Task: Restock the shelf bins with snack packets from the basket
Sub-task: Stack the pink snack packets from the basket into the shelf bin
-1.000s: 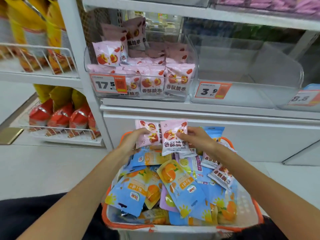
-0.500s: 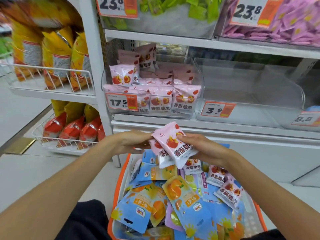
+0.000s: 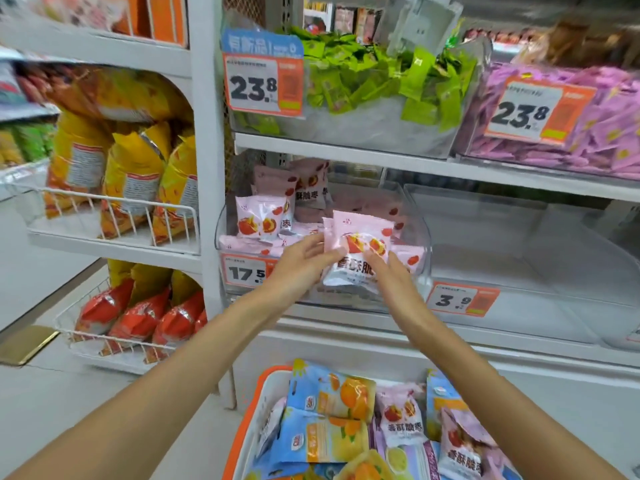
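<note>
Both hands hold a small stack of pink snack packets (image 3: 356,244) up at the front rim of a clear shelf bin (image 3: 420,237) that is partly filled with the same pink packets. My left hand (image 3: 301,261) grips the stack's left edge. My right hand (image 3: 388,275) holds its right side, fingers over the front of the packets. Below, the orange-rimmed basket (image 3: 256,403) holds blue, orange-printed and pink packets.
An empty clear bin (image 3: 519,244) with a 3.9 price tag stands right of the pink one. Bins of green (image 3: 374,77) and purple packets (image 3: 588,109) sit on the shelf above. Wire racks (image 3: 114,216) of yellow and red bags hang at left.
Both hands have lifted the pink packets from above the basket up to the front of the pink packet bin. The view has tilted upward, showing the higher shelf.
</note>
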Available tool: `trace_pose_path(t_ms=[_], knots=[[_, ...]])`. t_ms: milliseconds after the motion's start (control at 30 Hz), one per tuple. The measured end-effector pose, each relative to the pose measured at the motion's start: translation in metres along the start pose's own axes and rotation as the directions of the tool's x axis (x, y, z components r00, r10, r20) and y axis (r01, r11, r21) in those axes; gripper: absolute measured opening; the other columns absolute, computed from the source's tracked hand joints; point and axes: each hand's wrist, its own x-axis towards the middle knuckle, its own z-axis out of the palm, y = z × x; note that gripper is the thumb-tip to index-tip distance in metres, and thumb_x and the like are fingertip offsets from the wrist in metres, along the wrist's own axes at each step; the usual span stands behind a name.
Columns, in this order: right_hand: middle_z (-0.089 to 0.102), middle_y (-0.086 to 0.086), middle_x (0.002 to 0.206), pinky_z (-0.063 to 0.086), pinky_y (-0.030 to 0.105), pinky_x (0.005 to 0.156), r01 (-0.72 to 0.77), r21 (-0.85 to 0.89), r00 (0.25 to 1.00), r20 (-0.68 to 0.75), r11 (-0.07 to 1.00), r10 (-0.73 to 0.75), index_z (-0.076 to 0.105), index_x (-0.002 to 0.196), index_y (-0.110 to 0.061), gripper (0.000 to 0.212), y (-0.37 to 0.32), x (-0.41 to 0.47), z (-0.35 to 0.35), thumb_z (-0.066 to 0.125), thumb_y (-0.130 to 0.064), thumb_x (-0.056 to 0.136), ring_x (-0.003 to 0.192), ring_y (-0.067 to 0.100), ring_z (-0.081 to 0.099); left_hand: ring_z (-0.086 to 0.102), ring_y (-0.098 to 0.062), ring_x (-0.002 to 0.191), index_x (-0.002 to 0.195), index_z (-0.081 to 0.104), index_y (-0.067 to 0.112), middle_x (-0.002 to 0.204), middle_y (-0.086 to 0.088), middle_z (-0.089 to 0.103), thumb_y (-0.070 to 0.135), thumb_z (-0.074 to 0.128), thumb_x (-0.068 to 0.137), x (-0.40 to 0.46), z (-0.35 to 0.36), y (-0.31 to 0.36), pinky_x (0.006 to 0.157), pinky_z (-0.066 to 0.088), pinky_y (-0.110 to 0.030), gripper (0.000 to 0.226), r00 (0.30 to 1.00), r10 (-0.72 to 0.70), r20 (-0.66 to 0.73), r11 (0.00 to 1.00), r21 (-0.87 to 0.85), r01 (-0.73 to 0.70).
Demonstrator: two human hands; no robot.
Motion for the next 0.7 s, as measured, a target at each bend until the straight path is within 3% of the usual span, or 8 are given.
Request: trace_pose_path(t_ms=[67,133,200,300,367,500,633,700], knots=[[0.056,-0.012,0.119,0.04,0.02,0.083,0.005,-0.012,0.998,0.066,1.0,-0.004,0.048,0.126,-0.023,0.028,-0.007,0.019,0.002,0.048,-0.025,0.099,0.108,0.007,0.052,0.057,0.002,0.089,0.126,0.053,0.027,0.115,0.01,0.062,0.025,0.059,0.093,0.014,-0.015,0.006,0.072,0.046,-0.012,0.034,0.998,0.069,0.007,0.989,0.133,-0.069],[0.062,-0.008,0.111,0.043,0.009,0.069,0.009,-0.027,0.997,0.074,1.0,-0.007,0.051,0.12,-0.017,0.025,-0.013,0.04,0.005,0.054,-0.019,0.096,0.096,0.004,0.057,0.056,-0.007,0.093,0.133,0.05,0.023,0.12,0.005,0.059,0.025,0.06,0.092,0.034,-0.028,0.007,0.076,0.048,-0.019,0.042,0.992,0.126,0.016,0.95,0.287,-0.125],[0.063,-0.007,0.108,0.043,0.008,0.065,0.02,-0.061,0.998,0.061,0.998,-0.017,0.053,0.118,-0.015,0.025,-0.017,0.063,0.011,0.057,-0.018,0.094,0.09,0.002,0.058,0.054,-0.017,0.108,0.139,0.045,0.019,0.129,-0.002,0.056,0.032,0.062,0.09,0.059,-0.04,0.007,0.092,0.047,-0.032,0.053,0.984,0.176,0.004,0.877,0.454,-0.159],[0.065,0.001,0.114,0.048,0.022,0.079,0.006,-0.09,1.0,-0.026,0.996,-0.008,0.056,0.12,-0.01,0.033,-0.019,0.103,0.018,0.064,-0.021,0.089,0.097,0.012,0.062,0.049,-0.031,0.12,0.141,0.039,0.02,0.131,-0.009,0.055,0.051,0.056,0.086,0.097,-0.052,0.012,0.099,0.044,-0.044,0.065,0.981,0.191,-0.044,0.711,0.695,-0.107],[0.063,0.005,0.117,0.048,0.032,0.087,-0.044,-0.126,0.996,-0.082,0.991,0.034,0.055,0.121,-0.008,0.043,-0.023,0.127,0.022,0.07,-0.026,0.085,0.106,0.02,0.06,0.048,-0.038,0.116,0.131,0.044,0.015,0.122,-0.016,0.057,0.05,0.05,0.091,0.116,-0.057,0.02,0.097,0.041,-0.043,0.053,0.98,0.183,-0.074,0.553,0.832,-0.04],[0.061,0.008,0.113,0.044,0.031,0.085,-0.047,-0.162,0.997,-0.063,0.986,0.038,0.055,0.117,-0.004,0.045,-0.031,0.162,0.031,0.071,-0.03,0.084,0.103,0.022,0.056,0.051,-0.032,0.113,0.103,0.051,0.014,0.097,-0.009,0.057,0.046,0.046,0.096,0.136,-0.063,0.037,0.099,0.031,-0.039,0.034,0.973,0.22,-0.075,0.387,0.922,-0.016],[0.057,0.011,0.127,0.043,0.034,0.091,0.016,-0.245,0.999,-0.039,0.969,-0.026,0.039,0.133,-0.01,0.057,-0.024,0.181,0.048,0.066,-0.031,0.088,0.116,0.029,0.054,0.043,-0.033,0.126,0.139,0.036,0.019,0.133,-0.014,0.05,0.05,0.053,0.091,0.156,-0.073,0.034,0.1,0.036,-0.038,0.06,0.966,0.212,-0.148,0.327,0.942,0.072],[0.057,0.012,0.128,0.045,0.036,0.093,0.041,-0.321,0.999,-0.002,0.946,-0.044,0.039,0.133,-0.011,0.053,-0.015,0.184,0.054,0.063,-0.031,0.09,0.116,0.032,0.055,0.039,-0.032,0.13,0.145,0.028,0.024,0.142,-0.011,0.041,0.048,0.057,0.089,0.158,-0.074,0.031,0.101,0.038,-0.037,0.067,0.957,0.224,-0.187,0.301,0.947,0.114]])
